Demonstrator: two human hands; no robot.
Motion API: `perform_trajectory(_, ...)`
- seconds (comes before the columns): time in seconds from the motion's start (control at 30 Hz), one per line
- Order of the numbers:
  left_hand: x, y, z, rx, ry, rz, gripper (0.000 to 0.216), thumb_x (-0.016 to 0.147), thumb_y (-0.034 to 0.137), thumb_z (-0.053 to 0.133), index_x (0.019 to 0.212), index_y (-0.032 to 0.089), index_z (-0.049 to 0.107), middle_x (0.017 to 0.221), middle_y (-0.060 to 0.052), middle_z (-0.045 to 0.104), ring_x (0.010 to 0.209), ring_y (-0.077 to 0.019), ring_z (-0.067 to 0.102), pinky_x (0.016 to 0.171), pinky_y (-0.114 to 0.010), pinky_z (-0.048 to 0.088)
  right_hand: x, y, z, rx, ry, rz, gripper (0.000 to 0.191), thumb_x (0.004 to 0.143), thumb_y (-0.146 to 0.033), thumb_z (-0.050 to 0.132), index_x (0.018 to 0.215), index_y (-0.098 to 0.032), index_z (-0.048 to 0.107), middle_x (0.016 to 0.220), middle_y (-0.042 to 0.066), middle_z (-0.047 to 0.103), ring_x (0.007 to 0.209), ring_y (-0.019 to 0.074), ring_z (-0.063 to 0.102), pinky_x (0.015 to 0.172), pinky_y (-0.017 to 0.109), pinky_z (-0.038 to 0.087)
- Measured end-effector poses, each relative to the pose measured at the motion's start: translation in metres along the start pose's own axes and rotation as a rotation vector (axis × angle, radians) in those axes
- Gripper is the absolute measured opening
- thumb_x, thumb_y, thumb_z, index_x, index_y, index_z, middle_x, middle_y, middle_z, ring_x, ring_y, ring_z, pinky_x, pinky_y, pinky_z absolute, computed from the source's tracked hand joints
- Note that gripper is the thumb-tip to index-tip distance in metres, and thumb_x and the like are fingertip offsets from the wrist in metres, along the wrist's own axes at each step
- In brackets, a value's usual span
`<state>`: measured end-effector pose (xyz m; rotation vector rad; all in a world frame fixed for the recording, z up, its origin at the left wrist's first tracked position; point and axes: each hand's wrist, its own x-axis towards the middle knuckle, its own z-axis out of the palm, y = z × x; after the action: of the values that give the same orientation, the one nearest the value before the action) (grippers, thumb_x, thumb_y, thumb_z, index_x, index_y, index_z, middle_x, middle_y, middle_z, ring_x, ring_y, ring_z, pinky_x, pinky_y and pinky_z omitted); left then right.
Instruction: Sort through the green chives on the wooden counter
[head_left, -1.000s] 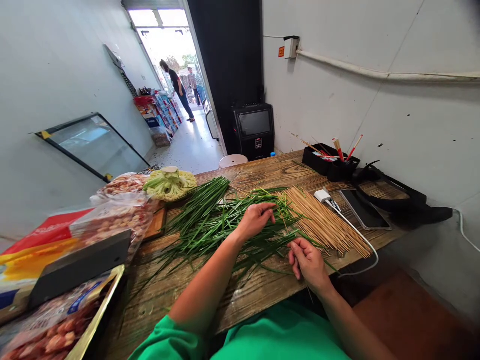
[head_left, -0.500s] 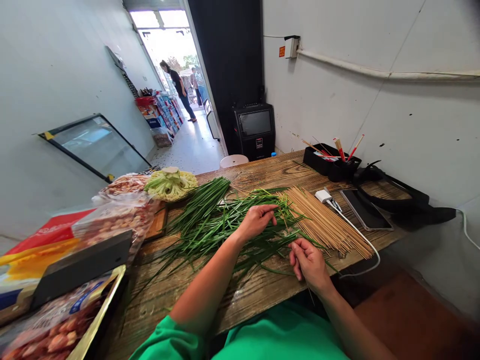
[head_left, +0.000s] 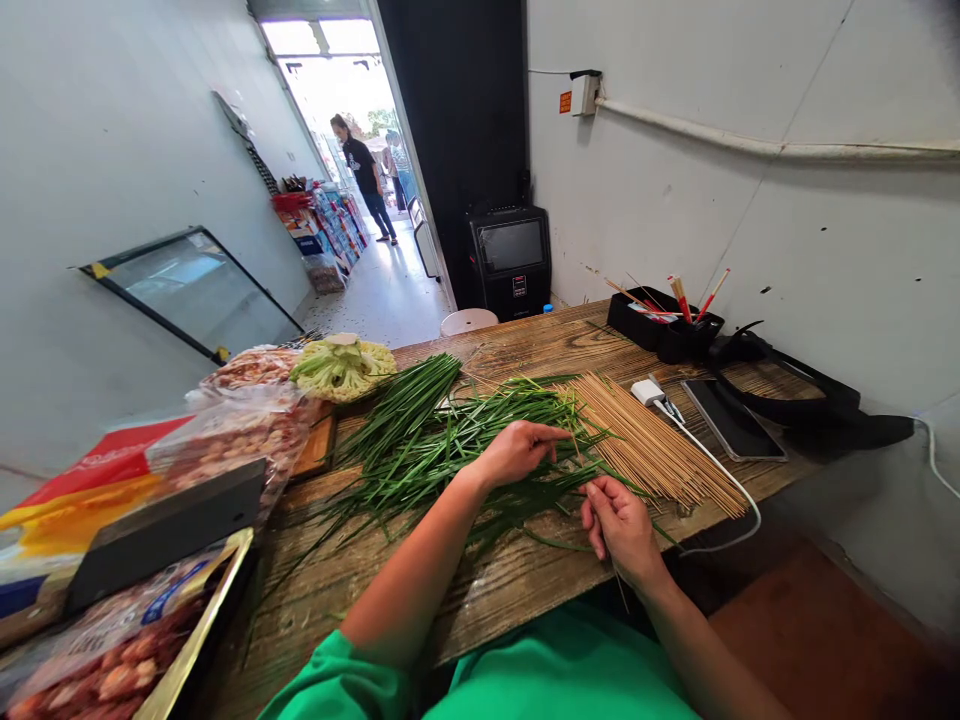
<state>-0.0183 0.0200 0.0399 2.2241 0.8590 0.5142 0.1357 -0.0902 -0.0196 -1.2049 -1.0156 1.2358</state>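
Loose garlic chives (head_left: pixel 420 470) lie in a spread heap in front of me, with a neater bunch (head_left: pixel 412 400) behind. My left hand (head_left: pixel 517 453) is over the right end of the heap, index finger stretched out and the other fingers curled in. Whatever it pinches is too small to make out. Lower and to the right, my right hand (head_left: pixel 616 520) is closed on a thin bamboo skewer (head_left: pixel 577 450). Its upper end reaches toward my left fingertips. Beside both hands lies a wide layer of bamboo skewers (head_left: pixel 652 445).
At left are a cauliflower (head_left: pixel 343 368), bagged meat (head_left: pixel 232 440), a dark flat blade-like piece (head_left: pixel 169 535) and a packed tray (head_left: pixel 112 660). To the right lie a charger (head_left: pixel 646 392) with cable, a phone (head_left: pixel 731 420), a black strap (head_left: pixel 795 375) and a black holder (head_left: pixel 637 318).
My left hand has moved slightly down and right, toward the skewer's upper end. My right hand stays nearly still. In the doorway, a person has turned and straightened up.
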Motion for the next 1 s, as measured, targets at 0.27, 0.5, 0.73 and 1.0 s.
perform_trajectory(0.27, -0.011, 0.018, -0.024, 0.176, -0.17, 0.054, 0.033, 0.084, 0.021, 0.047, 0.113, 0.022, 0.064, 0.109, -0.002, 0.068, 0.094, -0.0138, 0.062, 0.084, -0.02, 0.043, -0.002, 0.002, 0.001, 0.029, 0.071, -0.04, 0.032, 0.083, -0.05, 0.053, 0.081, -0.018, 0.05, 0.051, -0.009, 0.049, 0.025, 0.0, 0.034, 0.025, 0.011, 0.02)
perform_trajectory(0.5, -0.007, -0.026, -0.033, 0.601, 0.262, -0.394, 0.017, 0.078, 0.029, 0.06, 0.085, 0.019, 0.072, 0.088, -0.011, 0.069, 0.09, -0.0256, 0.06, 0.087, -0.039, 0.037, -0.001, 0.002, 0.001, 0.012, 0.061, -0.036, 0.032, 0.083, -0.05, 0.052, 0.08, -0.019, 0.049, 0.051, -0.009, 0.047, 0.025, 0.0007, 0.032, 0.025, 0.012, 0.02)
perform_trajectory(0.73, -0.003, -0.036, -0.018, 0.564, 0.29, -0.373, 0.018, 0.079, 0.03, 0.059, 0.085, 0.02, 0.072, 0.089, -0.009, 0.068, 0.089, -0.0228, 0.06, 0.085, -0.035, 0.039, -0.001, 0.001, 0.001, -0.009, 0.045, -0.027, 0.031, 0.083, -0.05, 0.052, 0.081, -0.019, 0.05, 0.051, -0.009, 0.048, 0.025, 0.0008, 0.032, 0.025, 0.013, 0.02)
perform_trajectory(1.0, 0.004, -0.027, -0.009, 0.173, 0.334, -0.255, 0.019, 0.076, 0.025, 0.06, 0.089, 0.018, 0.073, 0.09, -0.004, 0.071, 0.079, -0.0156, 0.062, 0.075, -0.024, 0.044, -0.001, 0.001, -0.001, -0.04, -0.014, -0.02, 0.031, 0.084, -0.049, 0.05, 0.082, -0.018, 0.05, 0.051, -0.009, 0.048, 0.025, 0.0009, 0.033, 0.026, 0.013, 0.019)
